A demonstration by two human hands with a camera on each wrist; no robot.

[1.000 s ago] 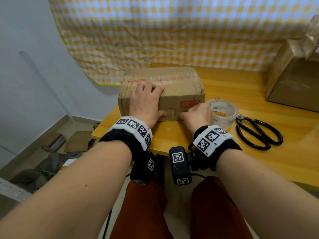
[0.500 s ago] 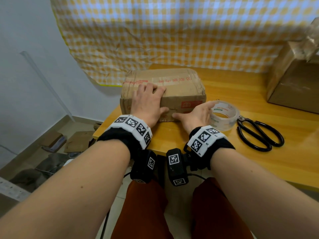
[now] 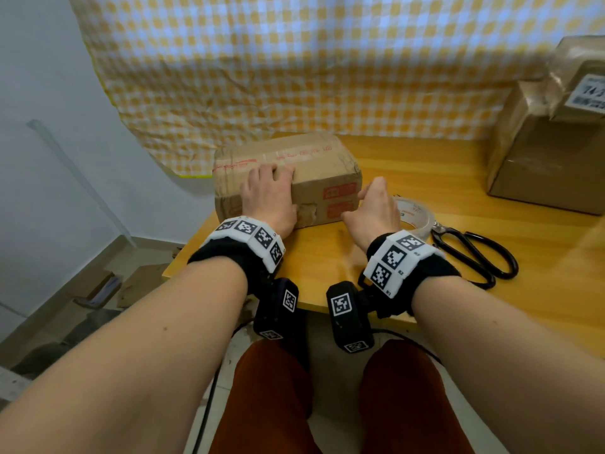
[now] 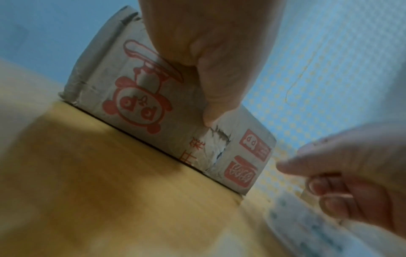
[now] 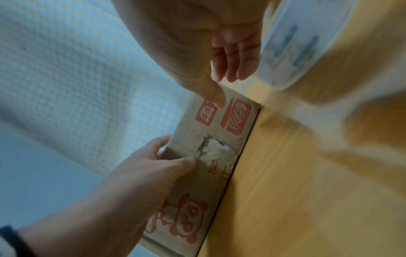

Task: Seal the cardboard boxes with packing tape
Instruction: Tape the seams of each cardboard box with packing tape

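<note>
Your left hand is draped over the near top edge of the small brown cardboard box with red printing, fingers spread flat on the lid and thumb pressed down its front face, right beside a torn patch in the cardboard. That box sits at the counter's left end, close to the near edge, and clear tape already runs along its top seam. The yellow wooden counter carries everything here.

Your right hand hangs just off the box's right front corner, fingers loosely curled and apart, thumb pointing at the red stamps; it grips nothing. Whether the thumb actually touches the cardboard, you cannot tell from these views.

Just behind that hand lies the roll of clear packing tape, flat on the counter. Touching it on the right are the black-handled scissors, blades toward the roll. A larger taped cardboard box with a white label stands at the far right corner, against the yellow-and-white checked cloth.
</note>
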